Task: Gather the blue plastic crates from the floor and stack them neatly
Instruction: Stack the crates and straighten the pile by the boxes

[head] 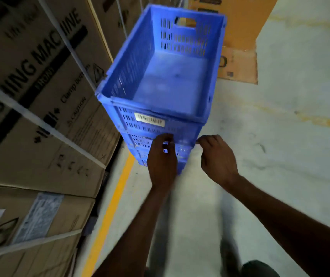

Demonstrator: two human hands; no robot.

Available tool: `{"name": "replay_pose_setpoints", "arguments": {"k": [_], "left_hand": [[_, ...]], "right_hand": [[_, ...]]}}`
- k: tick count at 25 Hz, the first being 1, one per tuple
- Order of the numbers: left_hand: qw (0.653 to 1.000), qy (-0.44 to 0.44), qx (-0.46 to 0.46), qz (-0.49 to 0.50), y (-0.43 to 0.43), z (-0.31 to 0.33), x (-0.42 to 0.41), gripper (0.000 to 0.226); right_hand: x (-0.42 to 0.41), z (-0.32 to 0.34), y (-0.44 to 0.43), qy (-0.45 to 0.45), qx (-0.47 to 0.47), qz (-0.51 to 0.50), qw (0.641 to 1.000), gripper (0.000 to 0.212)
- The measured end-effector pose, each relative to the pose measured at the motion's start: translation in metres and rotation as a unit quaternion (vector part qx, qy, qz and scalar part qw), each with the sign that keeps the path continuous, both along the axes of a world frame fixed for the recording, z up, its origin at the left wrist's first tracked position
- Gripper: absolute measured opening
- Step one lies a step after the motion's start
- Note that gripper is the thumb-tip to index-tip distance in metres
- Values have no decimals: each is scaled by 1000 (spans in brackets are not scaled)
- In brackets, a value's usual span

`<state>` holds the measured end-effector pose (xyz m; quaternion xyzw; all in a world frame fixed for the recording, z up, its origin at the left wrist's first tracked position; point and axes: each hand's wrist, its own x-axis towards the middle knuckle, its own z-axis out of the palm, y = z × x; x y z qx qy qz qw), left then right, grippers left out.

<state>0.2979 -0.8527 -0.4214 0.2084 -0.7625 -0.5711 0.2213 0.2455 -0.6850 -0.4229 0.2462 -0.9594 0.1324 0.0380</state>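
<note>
Stacking is looking well advanced here: the blue stack [140, 141] is standing on the floor [280, 120] just beside the cartons [40, 86], with the top crate [170, 80] sitting empty and square on the ones beneath. The left hand [162, 158] is pressing in at the stack's near wall, fingers curling onto a lower rim as if gripping it. The right hand [218, 156] is hovering at the near right corner with its fingertips bunching together, and I can't tell whether it is holding plastic or only brushing it. No loose crates are showing, so I'm judging that only squaring up or shifting the stack is left, though the view is taking in just a strip of floor. The hands are hiding the stack's base, blur is smearing the lower tiers, and the crate count is staying unclear.
</note>
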Motion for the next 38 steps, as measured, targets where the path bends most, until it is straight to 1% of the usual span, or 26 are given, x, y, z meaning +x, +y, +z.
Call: {"name": "replay_pose_setpoints", "arguments": {"k": [2,4,6,9,11,15,18,20,21,23,25,27,29,31,34,36,38], "left_hand": [[1000,-10,-9,17,23,32,-13,16],[998,-22,-11,56,48,49,-27,14],[989,-30,5,147,75,57,-41,13],[962,-60,38,262,114,62,-47,13],[952,-89,58,287,143,68,-47,13],[948,-128,47,287,183,73,-51,11],[939,-128,47,317,214,61,-63,12],[930,-133,52,339,232,48,-72,15],[925,-136,49,352,241,39,-74,14],[916,-150,20,371,252,23,-80,9],[900,-174,-17,399,255,7,-86,5],[874,-180,-74,446,249,-11,-102,11],[852,-174,-106,482,241,-34,-120,23],[824,-179,-159,514,233,-58,-133,31],[775,-212,-279,527,215,-94,-137,33],[737,-222,-353,532,202,-122,-132,34],[707,-196,-408,542,192,-147,-126,35]], "right_hand": [[-27,25,16,-21,0,32,999,54],[-54,34,34,-40,-18,63,997,53],[-81,38,56,-65,-35,116,991,52],[-117,49,86,-77,-55,180,979,55],[-141,55,102,-78,-51,215,972,56],[-175,55,124,-70,-35,296,952,56],[-193,57,130,-61,-44,332,940,54],[-207,45,129,-54,-45,347,935,51],[-213,36,127,-51,-38,370,927,50],[-228,17,118,-43,-38,412,909,48],[-248,-2,109,-28,-41,447,893,45],[-270,-20,99,-1,-54,475,878,40],[-289,-38,92,14,-88,492,866,35],[-296,-57,82,47,-130,536,832,33],[-287,-90,53,92,-186,606,768,35],[-279,-116,33,131,-224,625,736,32],[-276,-137,18,175,-290,610,716,24]]}}
